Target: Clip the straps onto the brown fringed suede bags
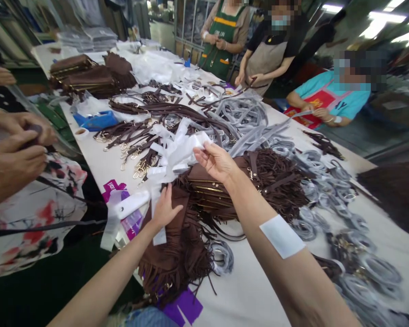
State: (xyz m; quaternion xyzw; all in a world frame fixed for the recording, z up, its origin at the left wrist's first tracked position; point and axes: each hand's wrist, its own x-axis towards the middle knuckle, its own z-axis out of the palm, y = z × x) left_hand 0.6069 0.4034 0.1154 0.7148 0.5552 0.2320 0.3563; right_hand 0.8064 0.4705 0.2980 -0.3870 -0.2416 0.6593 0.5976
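Note:
My right hand (215,160) is raised over the table and pinches a bunch of white paper strips (177,150) at its fingertips. Below it lies a pile of brown fringed bags (259,181) with gold hardware. My left hand (163,210) rests on a brown fringed bag (177,250) at the table's near edge, thumb out, fingers closed on a white strip (157,213) that hangs down across the bag. A white patch (281,236) is stuck on my right forearm.
Brown straps with gold clips (132,136), grey straps (241,113) and coiled grey straps (327,181) cover the long white table (259,290). A blue tray (97,120) and stacked brown bags (88,75) lie further back. Another person's hands (17,145) work at left; three people stand at the far side.

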